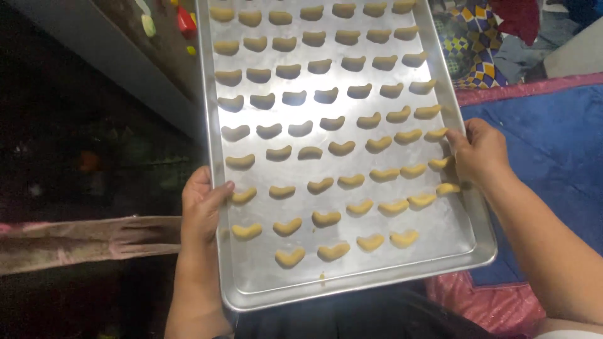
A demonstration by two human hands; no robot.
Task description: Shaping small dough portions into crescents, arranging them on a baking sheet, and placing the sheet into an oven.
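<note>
A long shiny metal baking tray [352,285] fills the middle of the view, held up off the floor. Several rows of pale, crescent-shaped pieces of raw dough [342,148] lie on it. My left hand [202,207] grips the tray's left rim, thumb over the edge near a dough piece. My right hand [480,152] grips the right rim, fingers curled under and thumb on top beside the outermost dough pieces.
A blue mat with a pink border [553,138] lies at the right. Patterned cloth [474,44] is bunched at the top right. A dark cabinet or shelf edge [135,69] with small coloured things runs at the upper left. A pale pink cloth [81,242] stretches at lower left.
</note>
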